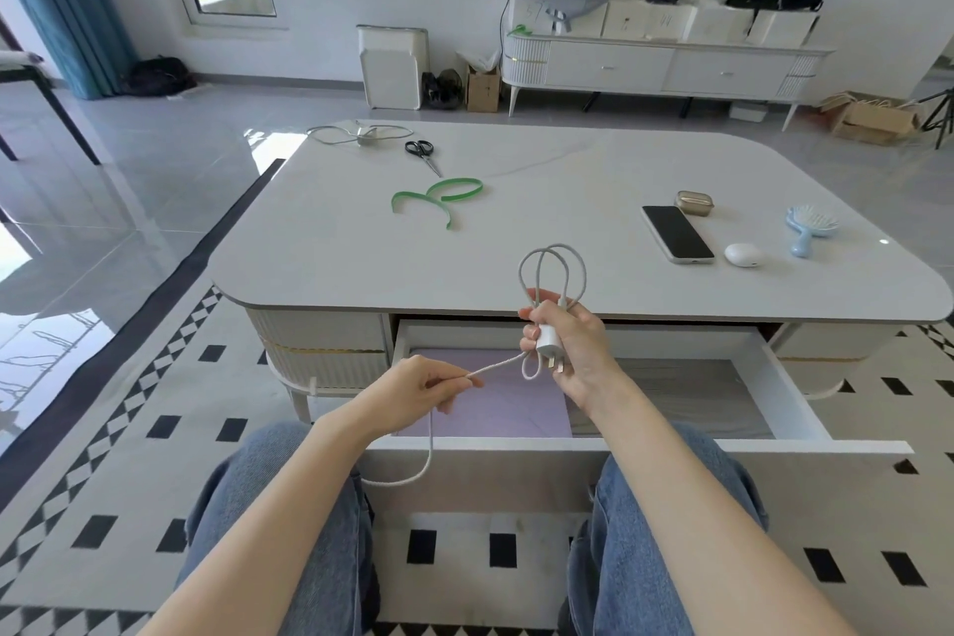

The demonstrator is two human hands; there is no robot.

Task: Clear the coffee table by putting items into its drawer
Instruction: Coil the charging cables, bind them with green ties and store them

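Observation:
My right hand (570,346) grips a white charger plug (548,345) together with loops of its white cable (551,269), held above the open drawer (784,387). My left hand (418,390) pinches the same cable lower down, and the loose end hangs in a curve toward my knees. A lilac sheet (495,403) lies in the drawer's left half. On the white coffee table (568,181) lie a phone (676,233), a white earbud case (743,255), a blue hairbrush (810,225), a small tan case (694,204), green straps (439,199), scissors (424,155) and another charger with cable (361,135).
I sit with my knees close to the drawer front (645,475). A patterned black-and-white rug (155,403) lies under the table. A white sideboard (666,67) with boxes and bags stands at the back wall, beside a white bin (393,65) and cardboard boxes.

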